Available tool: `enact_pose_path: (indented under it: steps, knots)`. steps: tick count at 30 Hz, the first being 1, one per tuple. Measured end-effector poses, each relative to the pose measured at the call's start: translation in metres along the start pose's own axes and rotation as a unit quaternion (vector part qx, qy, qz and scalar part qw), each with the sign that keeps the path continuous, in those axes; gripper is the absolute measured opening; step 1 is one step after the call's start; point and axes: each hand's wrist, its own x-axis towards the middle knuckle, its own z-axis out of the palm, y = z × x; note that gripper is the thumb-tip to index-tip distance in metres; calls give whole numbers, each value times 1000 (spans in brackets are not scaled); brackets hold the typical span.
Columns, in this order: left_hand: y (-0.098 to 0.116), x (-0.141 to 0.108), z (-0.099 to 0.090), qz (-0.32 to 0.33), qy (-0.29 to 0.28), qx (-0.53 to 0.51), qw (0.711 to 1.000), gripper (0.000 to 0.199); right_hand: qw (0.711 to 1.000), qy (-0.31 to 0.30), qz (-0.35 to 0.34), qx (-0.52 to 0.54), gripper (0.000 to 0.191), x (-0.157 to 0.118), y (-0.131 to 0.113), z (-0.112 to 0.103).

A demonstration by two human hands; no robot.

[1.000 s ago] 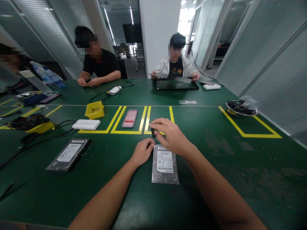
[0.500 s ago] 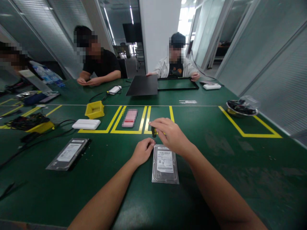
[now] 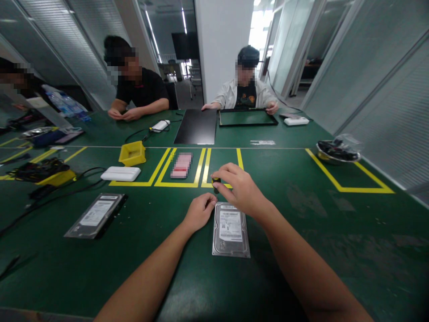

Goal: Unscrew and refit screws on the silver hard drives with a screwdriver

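1. On the green tabletop [image 3: 187,286], a silver rectangular metal hard drive [image 3: 230,245] lay cover-on.
2. Right hand [image 3: 244,185] pinched a stubby black-and-yellow handle [image 3: 216,181] near its far-left corner, seemingly mid-job.
3. Left hand [image 3: 200,212] touched there; grip couldn't be told.

Hard drive [image 3: 231,228] on table [image 3: 335,223], second drive [image 3: 94,215] left, bin [image 3: 134,158] behind

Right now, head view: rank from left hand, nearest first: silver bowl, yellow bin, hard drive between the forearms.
1. Hard drive: just right of the left hand.
2. Yellow bin: farther up the table, to the left.
3. Silver bowl: well off to the right, farthest.
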Motion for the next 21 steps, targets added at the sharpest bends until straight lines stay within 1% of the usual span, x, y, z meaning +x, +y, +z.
enact_pose_path:
  steps: [4,10,21]
  knots:
    - [1,0,-1,1,4,2,1000,15,1000,7,-2,6,20,-1,-1,0]
    - [-1,0,0,1,1,-3,1000,14,999,5,-27,33,24,-1,0,1]
    - [-2,0,0,-9,-3,-7,1000,10,999,-13,-13,28,21,1,-1,-2]
